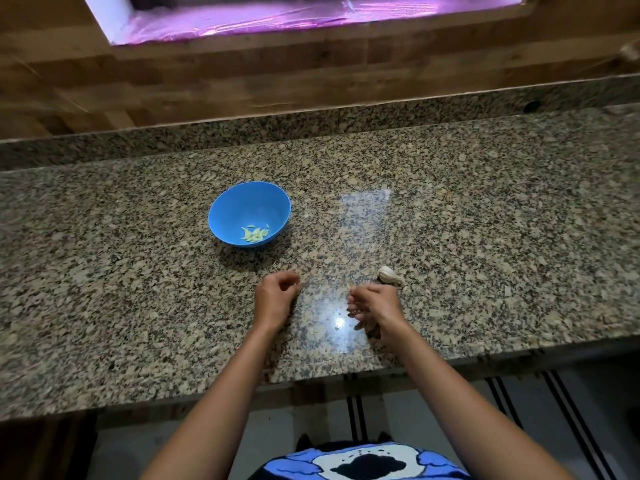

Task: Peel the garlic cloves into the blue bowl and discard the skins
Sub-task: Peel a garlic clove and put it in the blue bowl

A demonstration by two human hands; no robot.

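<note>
Head view: a person's two bare forearms reach over a speckled granite counter (485,220).
Peeled cloves (255,234): a small heap of pale yellow-green pieces lies at the bottom of the blue bowl, towards its near side.
Blue bowl (242,202): it stands upright on the counter, left of centre and beyond the hands, well apart from both.
Unpeeled garlic (388,274): a whitish piece, still in its papery skin, lies on the counter just beyond the right hand and to the right of the bowl.
Right hand (375,304): it is low over the counter with its fingers bunched and curled to the left. A pale scrap shows at the fingertips, but the blur does not let me tell whether the hand grasps it.
Left hand (275,299): it hovers nearer the bowl, loosely clenched, fingers curled in towards the thumb. Nothing shows between them.
Gap between the hands: bare granite, with a bright spot of reflected light (337,322) close to the right wrist.
Counter back edge: a low granite upstand (311,123) runs along it.
Wall: wooden planks (242,84) rise behind the upstand, with an opening lit purple (294,15) at the top.
Below the counter: a pale floor with dark stripes (356,417).
Clothing: a blue, white and black printed garment (363,462) at the bottom edge.
</note>
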